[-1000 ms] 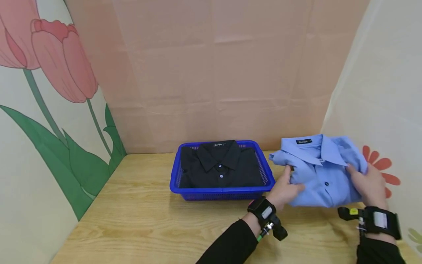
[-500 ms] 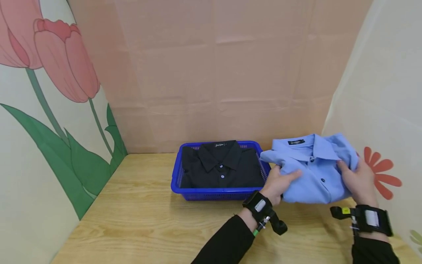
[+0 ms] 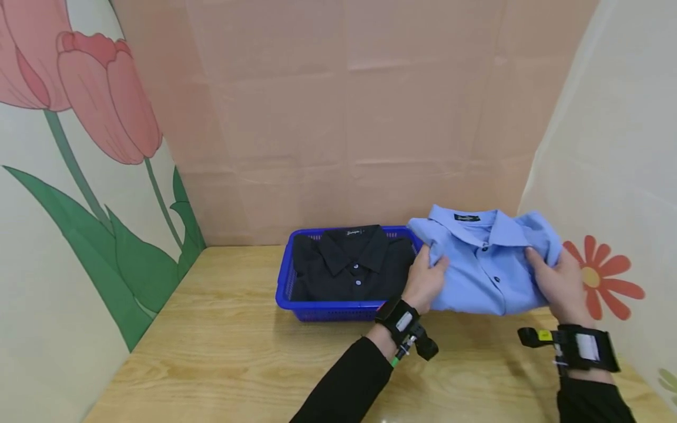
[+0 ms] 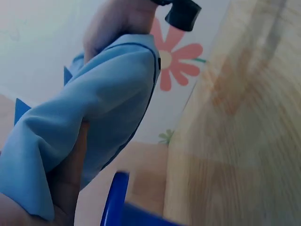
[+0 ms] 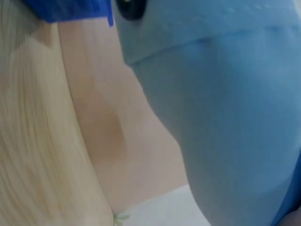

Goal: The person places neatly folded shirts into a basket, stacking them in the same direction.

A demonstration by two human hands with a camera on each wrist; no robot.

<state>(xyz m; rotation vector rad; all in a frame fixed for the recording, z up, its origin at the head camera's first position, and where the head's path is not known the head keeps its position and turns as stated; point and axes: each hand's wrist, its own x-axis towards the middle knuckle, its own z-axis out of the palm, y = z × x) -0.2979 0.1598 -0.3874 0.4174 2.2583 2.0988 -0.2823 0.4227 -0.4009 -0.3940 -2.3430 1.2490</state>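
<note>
A folded light-blue button-up shirt (image 3: pixel 476 264) is held up above the table at the right, collar toward the back wall. My left hand (image 3: pixel 425 279) grips its left side, thumb on top and fingers underneath. On the opposite side my right hand (image 3: pixel 560 285) pinches the shirt the same way. The left wrist view has the blue shirt (image 4: pixel 94 99) clear of the tabletop, sagging between both hands. Right beside the left hand, a folded black shirt (image 3: pixel 338 276) lies face up in a blue plastic basket (image 3: pixel 338 305). The blue shirt overlaps the basket's right rim in the head view.
The wooden table (image 3: pixel 222 352) runs up to a pinkish-brown back wall (image 3: pixel 338 117). A tulip-printed panel (image 3: pixel 106 106) stands at the left, and a white panel with a red flower (image 3: pixel 603 276) at the right, close to the right hand.
Both hands have carried the blue shirt leftward and slightly up, from beside the basket to over its right edge. The basket and black shirt have stayed in place.
</note>
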